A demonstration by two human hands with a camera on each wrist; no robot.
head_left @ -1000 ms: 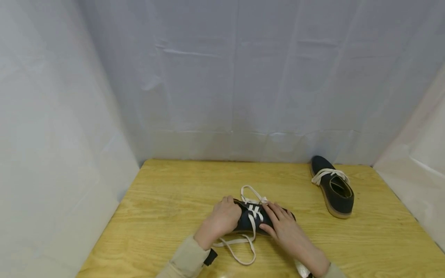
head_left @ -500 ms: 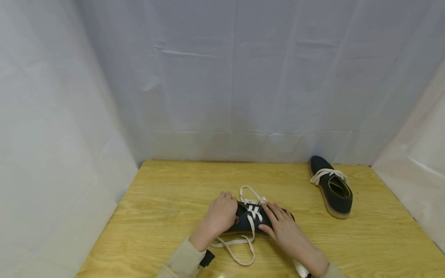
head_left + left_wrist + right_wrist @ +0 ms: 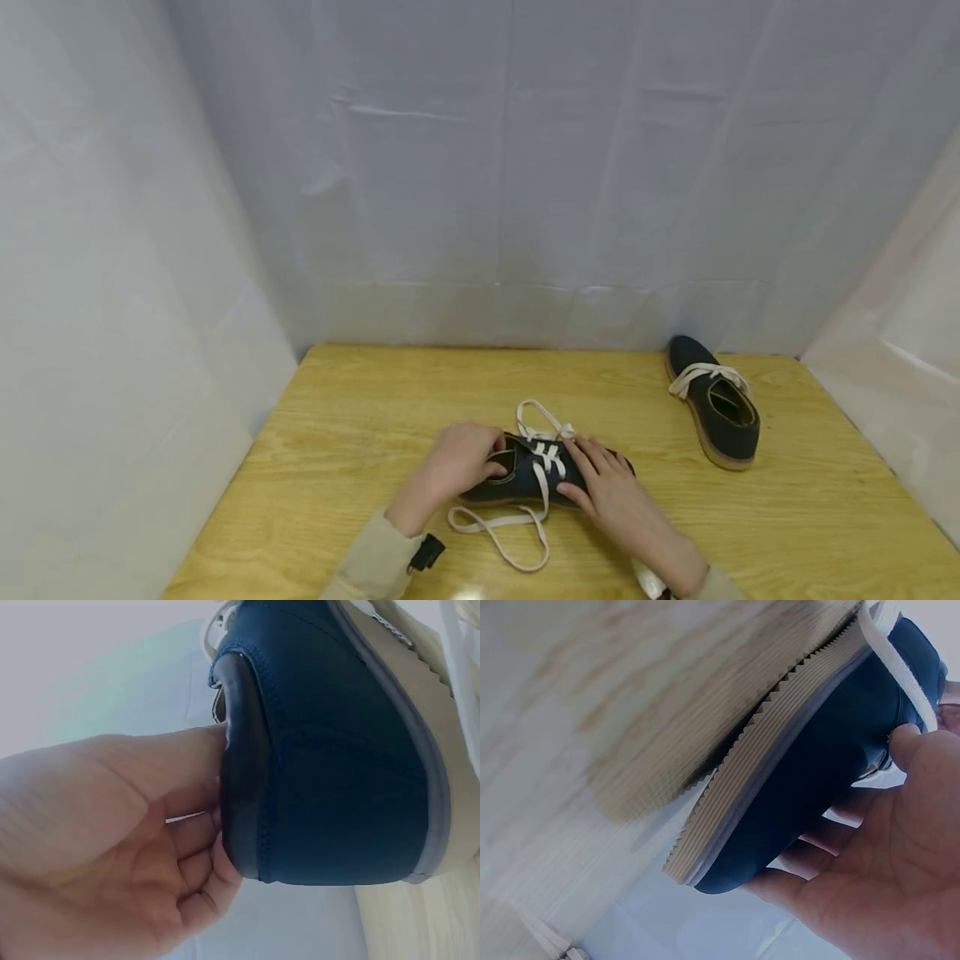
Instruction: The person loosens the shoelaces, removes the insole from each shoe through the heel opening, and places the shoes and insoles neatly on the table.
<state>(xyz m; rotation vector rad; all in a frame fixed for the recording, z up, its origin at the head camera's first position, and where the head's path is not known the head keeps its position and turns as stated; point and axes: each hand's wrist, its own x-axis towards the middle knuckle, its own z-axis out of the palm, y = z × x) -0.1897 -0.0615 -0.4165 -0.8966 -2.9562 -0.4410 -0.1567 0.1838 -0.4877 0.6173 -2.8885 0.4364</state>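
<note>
The wooden table (image 3: 360, 400) bears the dark shoe (image 3: 517, 490) near its front, lying crosswise, seemingly so each hand can reach one end; the right hand (image 3: 622, 504) rests across the toe, fingers nearly straight and slightly parted, probably to steady it; the left hand (image 3: 459, 460) hooks bent fingers over the heel collar, thumb apart from them, tips partly hidden; the white lace (image 3: 542, 482) hangs loose.

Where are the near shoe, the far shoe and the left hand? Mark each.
Near shoe (image 3: 341, 780), left wrist view: upper near heel.
Far shoe (image 3: 705, 407), head view: upper beside opening.
Left hand (image 3: 456, 458), head view: its back.
</note>
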